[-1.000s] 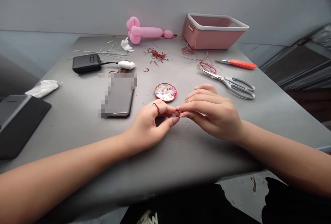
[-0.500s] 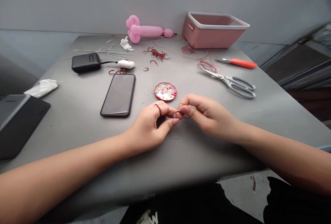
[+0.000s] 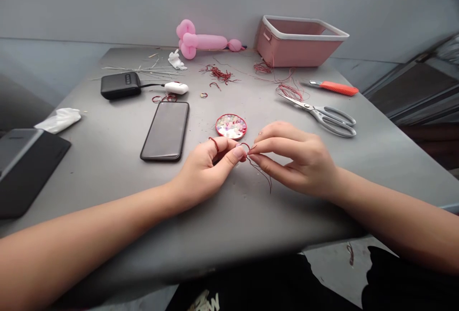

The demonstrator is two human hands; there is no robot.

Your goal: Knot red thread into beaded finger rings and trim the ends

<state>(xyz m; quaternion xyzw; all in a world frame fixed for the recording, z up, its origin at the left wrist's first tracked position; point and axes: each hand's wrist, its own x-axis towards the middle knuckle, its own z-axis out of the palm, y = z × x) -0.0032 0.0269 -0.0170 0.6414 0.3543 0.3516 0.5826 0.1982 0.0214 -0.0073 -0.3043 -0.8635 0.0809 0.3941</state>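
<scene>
Between thumb and forefinger, my left hand point(image 3: 211, 165) pinches a small ring of dark red cord point(image 3: 245, 145); a red cord band circles its forefinger. My right hand point(image 3: 296, 158) pinches the same cord at the ring's right side, thumb against fingertips. Two thin cord tails point(image 3: 264, 176) hang below the fingertips toward the table. The pale bead seen on the cord earlier is mostly hidden by my left fingers. Just beyond my hands sits a round red-rimmed dish of beads point(image 3: 231, 126), pale and pink.
A phone point(image 3: 165, 131) lies left of the dish. Grey-handled scissors point(image 3: 319, 115) and an orange cutter point(image 3: 337, 88) lie to the right. Behind are a pink bin point(image 3: 299, 50), a balloon shape point(image 3: 208, 41), red cord scraps point(image 3: 220, 73) and a black power bank point(image 3: 121, 85).
My right hand has lifted and spread its outer fingers, shifting its pinch on the cord. The cord tails now hang down in view. My left thumb has moved over the bead.
</scene>
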